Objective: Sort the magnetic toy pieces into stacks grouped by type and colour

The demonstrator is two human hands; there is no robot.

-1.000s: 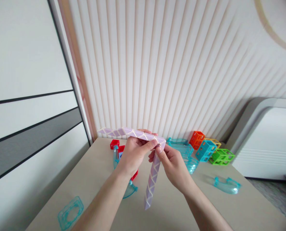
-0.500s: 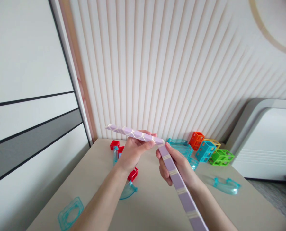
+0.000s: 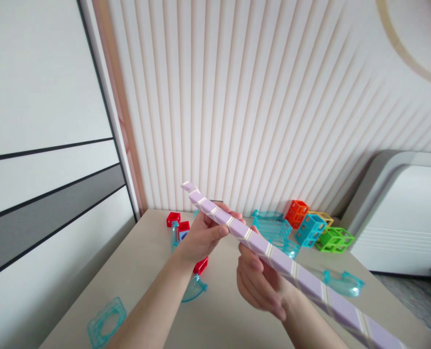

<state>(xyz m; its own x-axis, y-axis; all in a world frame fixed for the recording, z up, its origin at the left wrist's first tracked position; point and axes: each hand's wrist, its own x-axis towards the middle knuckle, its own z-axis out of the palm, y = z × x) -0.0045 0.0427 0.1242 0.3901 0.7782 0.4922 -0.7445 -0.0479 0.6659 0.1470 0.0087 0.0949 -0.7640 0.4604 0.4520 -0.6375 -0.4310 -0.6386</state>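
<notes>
A long lilac strip with cream cross stripes [image 3: 281,261] runs slantwise from above the table's far side to the lower right edge of the view. My left hand [image 3: 204,235] is closed on its far part, thumb on the near side and fingers behind. Lower right of that, my right hand [image 3: 259,276] grips the strip from beneath, with its fingers curled and partly hidden behind it. At the far end, a short piece of the strip shows a bend or step. The near end lies out of view.
On the table [image 3: 215,315] lie red blocks [image 3: 173,219], a clear blue curved piece [image 3: 194,289] and a clear blue square frame [image 3: 107,321]. Clear blue track pieces [image 3: 271,228], orange [image 3: 297,214], blue [image 3: 310,230] and green open-frame blocks [image 3: 334,240] sit by the ribbed wall.
The strip, sharply angled at my right hand before, now runs nearly straight. Its near part has swung right, and its far tip has shifted right. My right hand has turned and lowered slightly.
</notes>
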